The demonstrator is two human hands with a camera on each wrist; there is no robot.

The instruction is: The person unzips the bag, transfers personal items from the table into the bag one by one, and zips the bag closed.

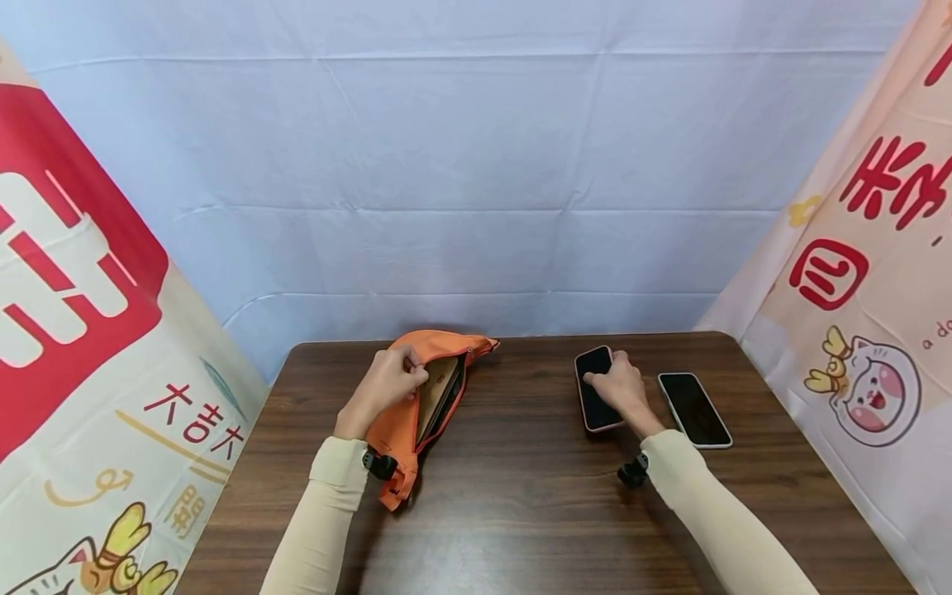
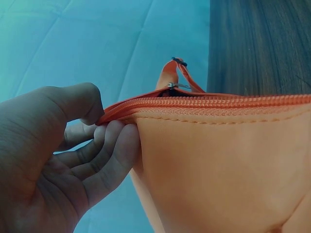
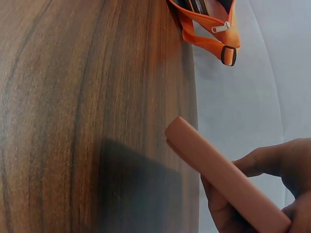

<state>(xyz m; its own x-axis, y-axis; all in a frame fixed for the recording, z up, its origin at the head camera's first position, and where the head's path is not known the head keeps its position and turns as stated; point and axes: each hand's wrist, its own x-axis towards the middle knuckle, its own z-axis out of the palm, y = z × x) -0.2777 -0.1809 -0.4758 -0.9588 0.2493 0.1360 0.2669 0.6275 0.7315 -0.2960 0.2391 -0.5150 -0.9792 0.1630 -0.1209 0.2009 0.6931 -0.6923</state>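
An orange zippered bag (image 1: 394,427) lies at the left of the table with its mouth unzipped. My left hand (image 1: 388,382) pinches the bag's zipper edge between thumb and fingers, as the left wrist view also shows. Inside the opening are a tan item (image 1: 437,388) and something dark, partly hidden. At the right, my right hand (image 1: 619,385) grips a phone in a pink case (image 1: 592,400), thumb on its dark screen. In the right wrist view the pink case (image 3: 226,182) is edge-on above the table, its shadow below.
A second phone with a white edge (image 1: 695,411) lies screen up to the right of my right hand. The brown wooden table (image 1: 513,496) ends at a pale cloth backdrop (image 1: 476,190). Printed cloths (image 1: 878,330) hang at both sides.
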